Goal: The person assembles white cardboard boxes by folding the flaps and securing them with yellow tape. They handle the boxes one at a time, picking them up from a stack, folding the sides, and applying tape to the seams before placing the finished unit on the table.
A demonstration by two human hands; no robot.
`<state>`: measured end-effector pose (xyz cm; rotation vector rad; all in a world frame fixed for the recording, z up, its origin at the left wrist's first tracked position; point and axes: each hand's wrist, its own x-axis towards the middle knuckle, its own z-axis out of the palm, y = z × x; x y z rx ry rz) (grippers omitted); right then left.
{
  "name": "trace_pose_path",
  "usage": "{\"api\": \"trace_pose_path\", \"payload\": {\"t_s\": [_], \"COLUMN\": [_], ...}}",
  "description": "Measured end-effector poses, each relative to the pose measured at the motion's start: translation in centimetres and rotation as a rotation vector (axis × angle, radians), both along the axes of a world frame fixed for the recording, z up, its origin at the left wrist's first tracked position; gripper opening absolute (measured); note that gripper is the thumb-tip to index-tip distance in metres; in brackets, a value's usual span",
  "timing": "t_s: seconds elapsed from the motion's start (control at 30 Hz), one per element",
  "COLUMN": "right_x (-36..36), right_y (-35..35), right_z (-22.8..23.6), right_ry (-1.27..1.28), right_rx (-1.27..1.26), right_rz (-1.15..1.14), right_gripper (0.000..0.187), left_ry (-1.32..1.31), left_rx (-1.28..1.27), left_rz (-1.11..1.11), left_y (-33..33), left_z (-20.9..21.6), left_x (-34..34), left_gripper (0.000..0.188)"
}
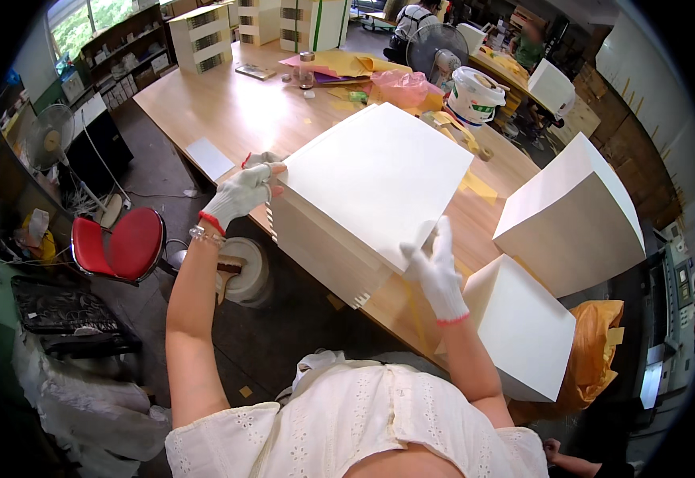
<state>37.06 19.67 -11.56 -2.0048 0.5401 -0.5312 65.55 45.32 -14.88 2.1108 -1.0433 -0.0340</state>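
Observation:
A tall stack of large white paper (379,171) sits at the table's near edge, its top sheets slightly askew over the layers below. My left hand (240,195), in a white knit glove with bare fingertips, grips the stack's left corner at the upper sheets. At the near right corner, my gloved right hand (437,275) has thumb and fingers closed on the edge of the top sheets. Black-and-white striped marks show along the stack's near side. Two more white paper stacks stand to the right, a taller one (571,215) and a nearer one (523,331).
The wooden table (196,103) also carries a white bucket (473,95), pink plastic (403,86), yellow paper and banded stacks (200,40). A red chair (124,243) and a lidded tub with a brush (244,275) stand left. Fans and other people are farther back.

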Motion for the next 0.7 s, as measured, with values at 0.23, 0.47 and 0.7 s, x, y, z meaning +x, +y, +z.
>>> {"api": "trace_pose_path", "payload": {"t_s": [0.23,0.47,0.7], "right_x": [-0.9,-0.4,-0.1], "right_y": [3.1,2.6,2.6], "right_z": [-1.2,-2.1,-2.3], "right_ry": [0.079,-0.028,-0.053], "right_rx": [-0.571,-0.555,-0.509], "right_rz": [0.158,0.152,0.155], "right_gripper": [0.066,0.06,0.06], "left_ry": [0.018,0.241,0.352], "left_rx": [-0.266,-0.272,-0.258], "left_rz": [-0.042,-0.113,-0.122], "left_y": [0.0,-0.2,0.2], "left_z": [-1.9,-0.9,-1.8], "left_x": [1.3,3.0,4.2], "left_gripper": [0.051,0.035,0.038]}}
